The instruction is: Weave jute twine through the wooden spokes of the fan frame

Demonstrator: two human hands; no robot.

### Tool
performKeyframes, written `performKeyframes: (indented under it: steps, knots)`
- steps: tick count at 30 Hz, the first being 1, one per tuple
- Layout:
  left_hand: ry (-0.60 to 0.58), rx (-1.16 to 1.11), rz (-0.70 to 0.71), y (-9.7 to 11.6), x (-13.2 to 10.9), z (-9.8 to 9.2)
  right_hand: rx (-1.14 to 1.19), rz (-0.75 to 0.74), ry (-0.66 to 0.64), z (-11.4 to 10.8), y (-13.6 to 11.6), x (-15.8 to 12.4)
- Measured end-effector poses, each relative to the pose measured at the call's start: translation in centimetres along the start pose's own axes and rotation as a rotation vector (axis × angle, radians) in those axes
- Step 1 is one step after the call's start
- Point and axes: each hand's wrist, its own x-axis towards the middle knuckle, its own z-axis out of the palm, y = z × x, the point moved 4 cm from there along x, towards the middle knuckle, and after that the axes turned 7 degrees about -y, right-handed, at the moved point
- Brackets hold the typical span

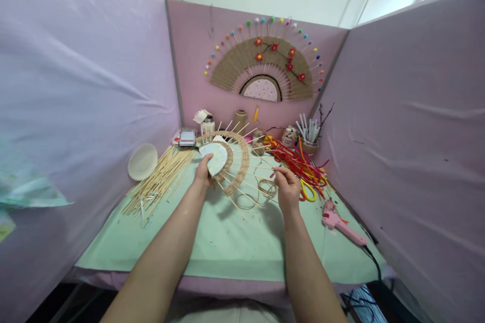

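My left hand [203, 172] is closed on the base of a half-made fan [227, 159], a white dotted half-disc with thin sticks fanning out and jute twine woven across them in a band. It holds the fan tilted above the green table cover [227, 242]. My right hand [287, 186] is pinched on a strand of jute twine [265, 187] just right of the fan's sticks. Loose coils of that twine lie on the cover between my two hands.
A bundle of bamboo sticks [162, 179] and a white paper plate [142, 161] lie at left. Red and yellow pipe cleaners [299, 161], yellow scissors [308, 191] and a pink glue gun [339, 222] lie at right. A finished fan [265, 68] hangs on the back panel above jars and a twine spool.
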Motion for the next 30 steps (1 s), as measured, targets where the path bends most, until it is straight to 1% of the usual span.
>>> performKeyframes:
  steps: [3,5,8,10,12,15,17,19,21,23,25,30]
  knots:
    - [0.021,0.0,0.013,0.0,0.0,-0.1,-0.099,-0.05,0.08,-0.2,-0.9,-0.4]
    - [0.033,-0.002,0.021,-0.1,0.1,-0.2,-0.178,-0.1,0.105,-0.1,-1.6,-0.6]
    - [0.036,-0.013,0.046,-0.1,0.4,-0.3,-0.227,-0.158,0.087,0.1,-2.2,-0.8]
    - [0.033,-0.025,0.073,0.0,0.5,-0.4,-0.217,-0.171,0.063,0.2,-2.2,-0.7]
    - [0.03,-0.037,0.097,0.1,0.6,-0.5,-0.169,-0.136,0.054,0.1,-1.8,-0.6]
    - [0.024,-0.055,0.12,0.2,0.6,-0.5,-0.068,-0.013,0.034,0.1,-0.9,-0.4]
    - [0.02,-0.069,0.126,0.0,0.5,-0.3,-0.05,0.055,-0.02,0.5,-0.4,-0.4]
    - [0.02,-0.081,0.129,-0.3,0.4,-0.2,-0.082,0.074,-0.149,1.4,-0.3,-0.6]
    - [0.022,-0.085,0.13,-0.7,0.2,0.0,-0.132,0.045,-0.313,2.7,-0.4,-1.0]
    - [0.024,-0.084,0.132,-1.1,0.2,0.2,-0.173,0.002,-0.424,3.7,-0.5,-1.5]
    - [0.022,-0.086,0.134,-1.3,0.1,0.3,-0.196,-0.019,-0.451,4.2,-0.4,-1.7]
    - [0.031,-0.105,0.168,-0.8,0.3,0.0,-0.164,0.04,-0.387,3.7,0.2,-1.6]
